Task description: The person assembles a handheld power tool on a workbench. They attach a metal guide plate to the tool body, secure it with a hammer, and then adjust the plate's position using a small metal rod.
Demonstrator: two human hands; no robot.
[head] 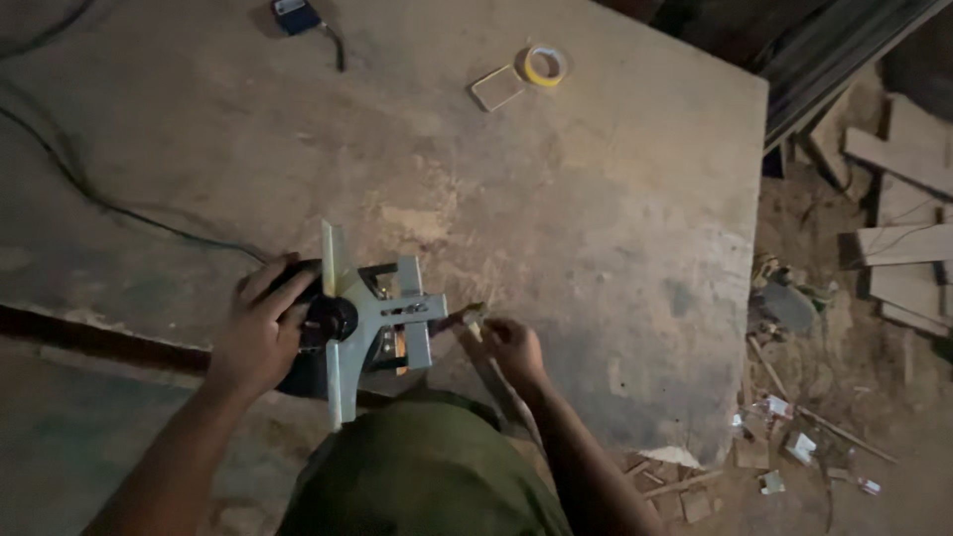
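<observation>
My left hand (256, 333) grips the black body of a power tool (372, 323) that lies on its side on a worn wooden table (556, 228), its pale metal base plate facing up. My right hand (511, 347) is just right of the plate, fingers pinched on a small tool (474, 321) whose tip touches the plate's right edge. A black cord (119, 210) runs from the tool away to the upper left.
At the table's far side lie a roll of yellow tape (545, 66), a small flat rectangular block (496, 87) and a blue-and-black device (296, 15). Wood offcuts (908, 268) and scraps litter the dirt floor to the right.
</observation>
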